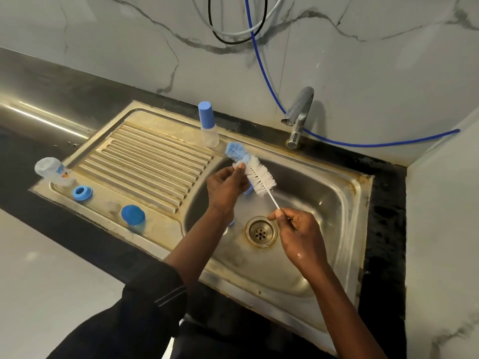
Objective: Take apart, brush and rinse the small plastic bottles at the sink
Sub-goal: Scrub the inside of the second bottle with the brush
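Observation:
Over the sink basin point(324, 203) my left hand point(226, 186) pinches a small bottle part point(247, 189), blue with a clear edge and mostly hidden by my fingers. It touches the bottle brush point(259, 177), which has white bristles and a blue tip. My right hand point(298, 234) grips the brush's thin wire handle. An upright clear bottle with a blue cap point(208, 125) stands at the back of the drainboard. Another clear bottle point(50, 168) lies at the drainboard's left end, with a blue ring point(82, 193), a clear teat point(114, 205) and a blue cap point(133, 215) beside it.
The chrome tap point(298, 112) stands behind the basin, with no water running. A blue hose point(363, 145) runs along the wall. The drain point(261, 232) is below my hands. A small blue piece point(231, 223) lies in the basin under my left wrist. Ribbed drainboard point(155, 164) at left.

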